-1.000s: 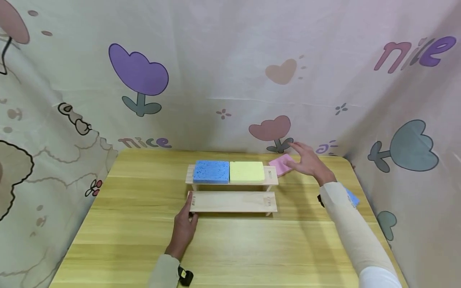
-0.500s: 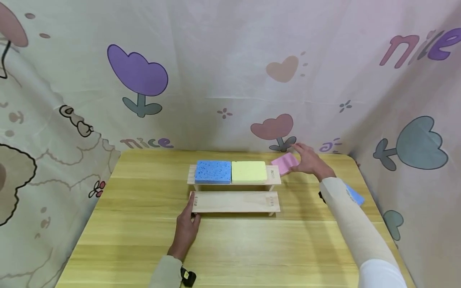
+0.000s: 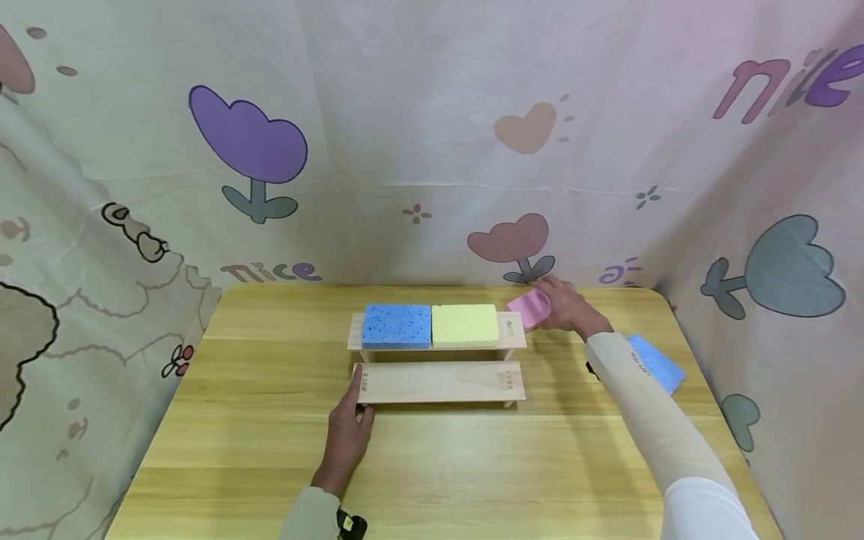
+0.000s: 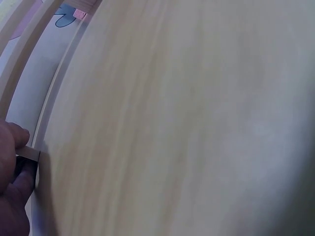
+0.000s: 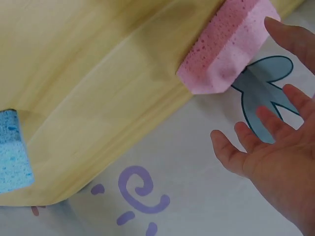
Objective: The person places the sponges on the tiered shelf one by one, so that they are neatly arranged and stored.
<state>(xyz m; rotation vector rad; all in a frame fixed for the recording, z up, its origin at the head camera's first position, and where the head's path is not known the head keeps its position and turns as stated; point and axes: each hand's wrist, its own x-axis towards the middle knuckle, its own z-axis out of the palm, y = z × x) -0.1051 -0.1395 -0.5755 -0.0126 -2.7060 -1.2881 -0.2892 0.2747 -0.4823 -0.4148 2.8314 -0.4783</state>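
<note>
In the head view my left hand [image 3: 349, 431] grips the left end of the front wooden rack [image 3: 439, 381]. The left wrist view shows its thumb and fingers [image 4: 22, 184] pinching the rack's edge. At the back right my right hand [image 3: 568, 309] is beside a pink sponge [image 3: 529, 308]. In the right wrist view this hand [image 5: 280, 142] has its fingers spread, with the thumb close against the end of the sponge [image 5: 224, 51]; contact is unclear. A blue sponge [image 3: 397, 325] and a yellow sponge [image 3: 466, 324] lie side by side on the rear wooden rack [image 3: 354, 332].
Another blue sponge [image 3: 656, 364] lies on the table [image 3: 270, 360] at the right, partly behind my right sleeve [image 3: 648, 405]. A printed cloth [image 3: 378, 112] hangs behind the table and along both sides.
My right hand has come down beside the pink sponge, its fingers lower than before. The left hand keeps its grip on the front rack. The head view has shifted slightly.
</note>
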